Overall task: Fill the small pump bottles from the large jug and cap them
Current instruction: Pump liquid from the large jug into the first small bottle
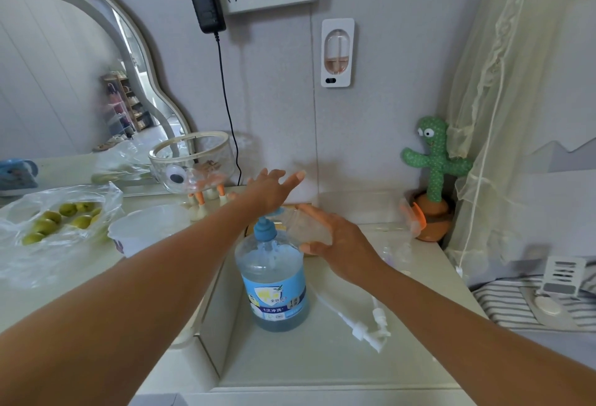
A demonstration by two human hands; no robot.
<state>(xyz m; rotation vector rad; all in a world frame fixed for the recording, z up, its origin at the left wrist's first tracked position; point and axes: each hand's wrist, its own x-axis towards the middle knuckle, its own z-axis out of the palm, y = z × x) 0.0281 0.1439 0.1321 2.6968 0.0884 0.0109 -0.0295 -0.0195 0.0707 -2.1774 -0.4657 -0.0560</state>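
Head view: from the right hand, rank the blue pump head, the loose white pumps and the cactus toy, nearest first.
From the right hand, holding a small clear bottle:
1. Blue pump head, just left, atop the large jug.
2. Loose white pumps, lying on the counter below it.
3. Cactus toy, far right corner.

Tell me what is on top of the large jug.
A blue pump head sits on the large jug. The left hand presses flat over it, hiding its top; the spout meets the clear small bottle held by the right hand.

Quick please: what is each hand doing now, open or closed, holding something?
Left hand: open, fingers spread, palm pressing the jug's blue pump.
Right hand: closed around a small clear bottle at the spout.
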